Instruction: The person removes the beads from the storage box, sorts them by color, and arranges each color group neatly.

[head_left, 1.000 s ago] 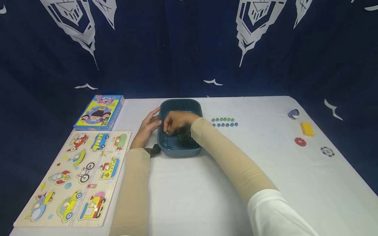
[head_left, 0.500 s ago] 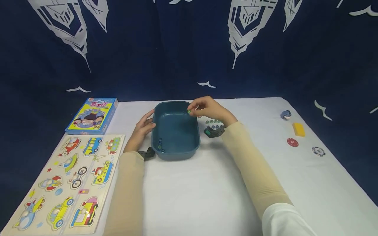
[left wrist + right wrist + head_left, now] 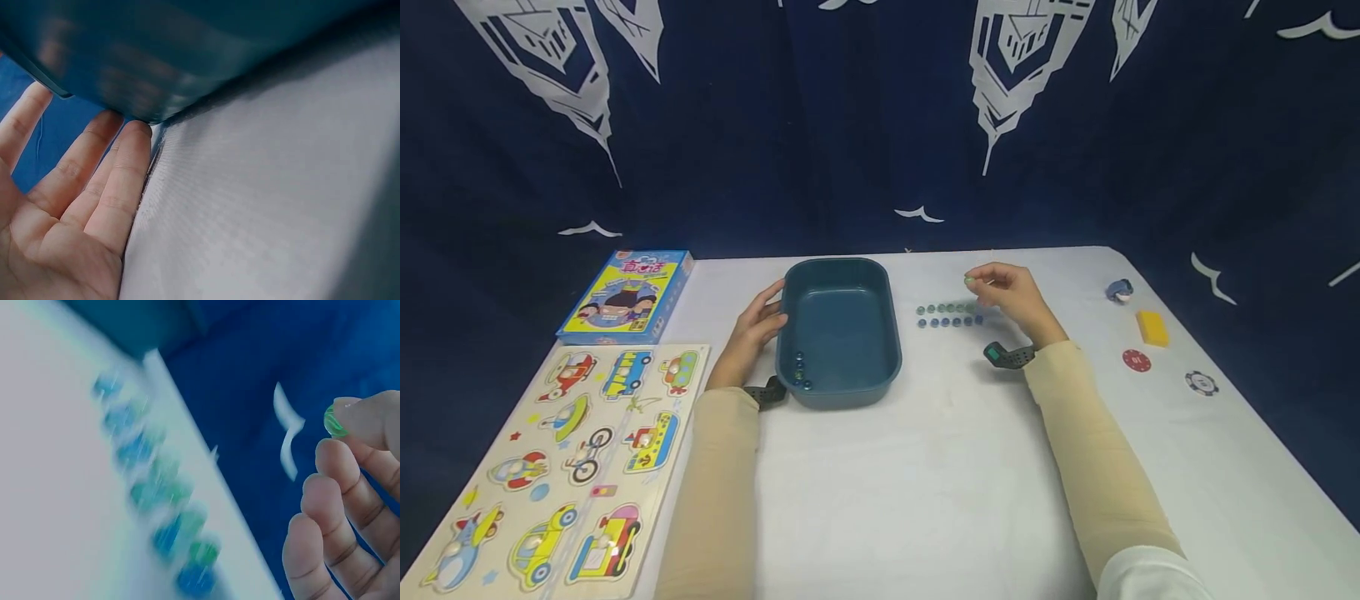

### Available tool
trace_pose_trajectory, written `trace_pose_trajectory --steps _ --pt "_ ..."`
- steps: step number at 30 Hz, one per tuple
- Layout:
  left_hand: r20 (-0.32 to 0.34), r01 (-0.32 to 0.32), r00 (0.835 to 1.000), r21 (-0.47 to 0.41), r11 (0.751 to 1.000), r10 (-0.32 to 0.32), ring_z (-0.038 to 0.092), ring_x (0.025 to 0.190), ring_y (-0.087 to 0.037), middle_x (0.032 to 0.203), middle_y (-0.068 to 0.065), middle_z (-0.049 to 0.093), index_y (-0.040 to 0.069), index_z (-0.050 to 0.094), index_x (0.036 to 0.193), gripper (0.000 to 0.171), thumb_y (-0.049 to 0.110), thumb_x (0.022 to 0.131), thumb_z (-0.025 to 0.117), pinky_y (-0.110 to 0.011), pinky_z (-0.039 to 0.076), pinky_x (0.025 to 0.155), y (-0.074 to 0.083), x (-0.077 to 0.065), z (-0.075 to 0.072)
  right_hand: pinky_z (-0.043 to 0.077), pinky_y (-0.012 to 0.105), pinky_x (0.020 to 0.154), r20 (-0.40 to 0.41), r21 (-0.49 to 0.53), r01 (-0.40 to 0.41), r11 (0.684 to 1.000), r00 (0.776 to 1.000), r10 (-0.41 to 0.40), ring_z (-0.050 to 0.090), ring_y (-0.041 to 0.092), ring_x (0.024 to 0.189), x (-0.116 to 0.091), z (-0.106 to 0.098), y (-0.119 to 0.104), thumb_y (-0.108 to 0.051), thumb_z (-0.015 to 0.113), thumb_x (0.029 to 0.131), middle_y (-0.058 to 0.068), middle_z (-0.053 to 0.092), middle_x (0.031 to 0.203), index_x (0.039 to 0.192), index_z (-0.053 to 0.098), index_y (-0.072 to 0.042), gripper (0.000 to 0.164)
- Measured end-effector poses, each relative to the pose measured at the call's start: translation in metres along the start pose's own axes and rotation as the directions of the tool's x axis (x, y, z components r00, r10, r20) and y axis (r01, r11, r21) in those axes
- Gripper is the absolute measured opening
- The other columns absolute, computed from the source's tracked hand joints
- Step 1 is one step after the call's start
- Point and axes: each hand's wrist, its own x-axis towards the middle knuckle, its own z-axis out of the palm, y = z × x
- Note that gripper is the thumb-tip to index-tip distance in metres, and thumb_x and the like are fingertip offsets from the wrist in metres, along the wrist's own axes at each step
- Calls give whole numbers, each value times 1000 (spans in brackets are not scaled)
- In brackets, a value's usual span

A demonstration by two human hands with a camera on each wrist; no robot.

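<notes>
In the head view a dark teal plastic bin (image 3: pixel 853 346) stands left of centre on the table. My left hand (image 3: pixel 748 337) touches its left side, and the left wrist view shows extended fingertips (image 3: pixel 136 134) against the wall. Inside, several dark marbles (image 3: pixel 799 372) lie at the near left corner. My right hand (image 3: pixel 1011 298) is raised over the right end of two marble rows and pinches a green marble (image 3: pixel 333 422) between thumb and index finger. The farther row consists of green marbles (image 3: pixel 941 309), the nearer one of blue marbles (image 3: pixel 945 322).
A wooden picture puzzle board (image 3: pixel 572 450) and a blue-and-yellow card box (image 3: pixel 625 296) lie at the left. Toward the right edge are a small blue object (image 3: pixel 1119 291), a yellow block (image 3: pixel 1152 328), a red chip (image 3: pixel 1137 360) and a black-and-white chip (image 3: pixel 1202 383).
My right hand has come up out of the bin with the green marble and moved right, over the far end of the rows. My left hand stays at the bin.
</notes>
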Motion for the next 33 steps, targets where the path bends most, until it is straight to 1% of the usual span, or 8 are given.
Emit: trace_pose_trajectory --steps 3,5,9,12,16,18,24,33 --pt "-3 -3 1000 4 1000 3 37 143 -28 153 -16 42 25 31 157 65 23 96 53 -52 28 117 1 -1 -1 55 27 73 -38 -27 -75 997 997 74 64 20 79 -2 -4 20 -25 70 94 -1 66 100 119 68 -1 35" --pt "-6 -5 1000 2 1000 5 37 143 -29 153 -16 42 25 32 157 65 23 96 54 -52 28 117 2 -2 -1 54 25 70 -53 -32 -97 995 994 95 63 18 79 -3 -5 30 -25 69 94 5 65 103 119 67 -1 35" --pt "-14 4 1000 8 1000 -4 36 143 -28 153 -15 42 26 33 157 64 23 96 54 -52 26 117 2 -2 -1 52 20 63 -72 -19 -129 991 989 128 59 12 74 -5 -6 44 -18 68 94 13 64 110 119 67 2 32" --pt "-14 12 1000 17 1000 -12 36 143 -28 153 -15 42 26 31 157 65 24 96 54 -53 25 118 1 -2 -1 52 19 61 -74 -47 -156 987 986 152 58 9 70 -4 -5 51 -15 68 93 13 65 110 119 68 1 30" --pt "-14 18 1000 24 1000 -18 36 143 -28 153 -14 42 27 31 157 66 25 96 54 -53 25 118 1 -3 0 49 20 59 -69 -139 -180 974 983 172 56 11 68 -3 -4 55 -23 69 93 10 66 103 118 71 -3 31" --pt "-11 16 1000 21 1000 -16 36 143 -28 153 -14 42 27 31 157 65 25 96 54 -53 24 118 1 -3 0 49 20 59 -63 -167 -190 967 981 182 56 13 69 -2 -4 56 -26 69 93 9 66 102 117 72 -6 31" --pt "-1 9 1000 5 1000 -9 35 144 -28 153 -14 42 27 31 158 66 25 96 54 -54 24 118 2 -2 0 48 21 58 -61 -205 -209 956 978 201 55 14 68 -3 -4 53 -27 71 92 10 67 99 114 73 -6 31" --pt "-8 12 1000 23 1000 -12 36 143 -28 153 -14 42 28 31 157 65 25 96 53 -55 24 117 0 0 1 50 23 61 -82 -244 -214 946 976 200 57 17 69 -5 -4 53 -26 69 93 13 68 101 113 73 -5 30"
